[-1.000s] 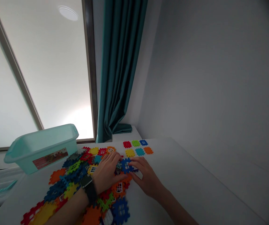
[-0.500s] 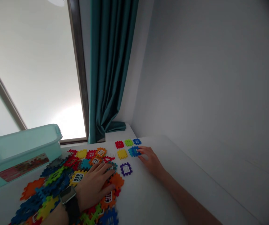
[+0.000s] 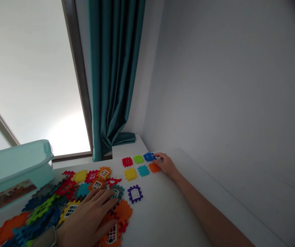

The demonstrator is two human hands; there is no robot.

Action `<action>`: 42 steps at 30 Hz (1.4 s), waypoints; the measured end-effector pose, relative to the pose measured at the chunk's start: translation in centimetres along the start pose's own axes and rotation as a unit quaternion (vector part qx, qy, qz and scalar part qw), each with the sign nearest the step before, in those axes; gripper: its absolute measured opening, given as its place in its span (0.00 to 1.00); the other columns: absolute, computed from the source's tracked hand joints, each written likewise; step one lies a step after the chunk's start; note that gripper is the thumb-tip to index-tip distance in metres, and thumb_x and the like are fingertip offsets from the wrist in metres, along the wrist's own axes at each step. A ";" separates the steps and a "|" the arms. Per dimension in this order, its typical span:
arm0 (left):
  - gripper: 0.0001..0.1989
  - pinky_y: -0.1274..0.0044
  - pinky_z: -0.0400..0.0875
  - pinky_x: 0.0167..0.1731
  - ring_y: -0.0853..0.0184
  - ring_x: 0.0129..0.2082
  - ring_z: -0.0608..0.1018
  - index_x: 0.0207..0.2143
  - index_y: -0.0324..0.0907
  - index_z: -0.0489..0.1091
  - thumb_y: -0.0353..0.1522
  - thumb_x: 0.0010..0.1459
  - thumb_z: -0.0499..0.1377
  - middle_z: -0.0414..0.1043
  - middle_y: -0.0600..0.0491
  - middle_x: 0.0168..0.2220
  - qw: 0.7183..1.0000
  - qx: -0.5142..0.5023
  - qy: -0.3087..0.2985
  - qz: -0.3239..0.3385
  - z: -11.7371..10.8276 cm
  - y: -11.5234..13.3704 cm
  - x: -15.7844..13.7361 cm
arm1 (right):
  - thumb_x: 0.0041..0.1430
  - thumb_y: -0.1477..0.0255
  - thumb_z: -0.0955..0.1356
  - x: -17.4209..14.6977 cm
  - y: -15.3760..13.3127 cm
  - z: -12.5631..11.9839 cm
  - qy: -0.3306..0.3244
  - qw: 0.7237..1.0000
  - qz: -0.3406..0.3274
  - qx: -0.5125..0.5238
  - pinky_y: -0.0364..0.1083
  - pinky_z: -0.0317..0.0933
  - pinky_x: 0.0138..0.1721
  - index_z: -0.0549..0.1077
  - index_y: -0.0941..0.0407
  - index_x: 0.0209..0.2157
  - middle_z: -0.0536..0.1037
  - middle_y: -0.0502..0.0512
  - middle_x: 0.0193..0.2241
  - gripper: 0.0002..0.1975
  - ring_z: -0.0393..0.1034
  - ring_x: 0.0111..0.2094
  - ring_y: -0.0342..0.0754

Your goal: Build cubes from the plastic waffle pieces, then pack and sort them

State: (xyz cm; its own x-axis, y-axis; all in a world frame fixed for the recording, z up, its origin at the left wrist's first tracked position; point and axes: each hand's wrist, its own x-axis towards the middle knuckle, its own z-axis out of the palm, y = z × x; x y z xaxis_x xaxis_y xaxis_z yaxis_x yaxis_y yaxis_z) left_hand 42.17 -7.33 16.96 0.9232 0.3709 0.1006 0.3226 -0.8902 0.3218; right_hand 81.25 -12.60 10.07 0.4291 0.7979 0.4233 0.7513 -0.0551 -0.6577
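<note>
My right hand reaches to the far end of the table, thumb and fingertips closed at the right edge of a notched blue plastic tile. Whether this is one tile or two stacked is hard to make out. Below it an orange tile is partly covered by the hand. Beside these lie a green tile, a red tile, a yellow tile and a light blue tile. My left hand, fingers spread, rests palm down on the heap of coloured tiles.
A purple tile with a white window insert lies apart from the heap. Behind the heap, a pale green plastic bin stands at the left. A teal curtain hangs beyond the table, and a grey wall rises at the right.
My right hand has moved slightly away with a blue tile, from over the light blue tile to the far right spot. The orange tile now shows. The view has shifted, my left hand staying spread.
</note>
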 end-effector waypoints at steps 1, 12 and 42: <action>0.19 0.58 0.66 0.58 0.50 0.57 0.73 0.54 0.57 0.72 0.42 0.60 0.60 0.72 0.53 0.57 1.000 0.005 -0.003 -0.004 0.0 -0.1 0.0 | 0.54 0.69 0.70 0.3 0.2 0.1 -0.006 1.000 0.002 0.001 0.52 0.66 0.50 0.79 0.53 0.41 0.81 0.55 0.44 0.12 0.74 0.46 0.51; 0.20 0.54 0.65 0.59 0.48 0.59 0.71 0.56 0.58 0.71 0.44 0.62 0.58 0.70 0.53 0.60 0.998 0.046 -0.043 -0.019 -0.6 0.1 0.6 | 0.52 0.69 0.71 1.6 1.3 0.6 -0.040 0.999 0.016 0.001 0.53 0.63 0.54 0.80 0.52 0.41 0.81 0.55 0.44 0.13 0.74 0.47 0.52; 0.21 0.53 0.62 0.61 0.48 0.63 0.67 0.58 0.55 0.70 0.43 0.63 0.56 0.66 0.52 0.63 0.994 0.053 -0.066 -0.063 -1.7 0.4 0.9 | 0.53 0.69 0.72 1.9 2.0 1.0 -0.056 0.997 0.029 -0.037 0.52 0.63 0.53 0.79 0.51 0.44 0.80 0.55 0.45 0.15 0.74 0.46 0.53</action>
State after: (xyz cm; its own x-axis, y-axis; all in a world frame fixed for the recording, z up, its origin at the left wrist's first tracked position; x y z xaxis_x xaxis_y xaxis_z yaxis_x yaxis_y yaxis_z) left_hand 42.79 -6.91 18.75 0.8910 0.4498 -0.0616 0.4516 -0.8641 0.2223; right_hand 83.02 -10.65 8.96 0.4169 0.8541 0.3110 0.7641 -0.1441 -0.6288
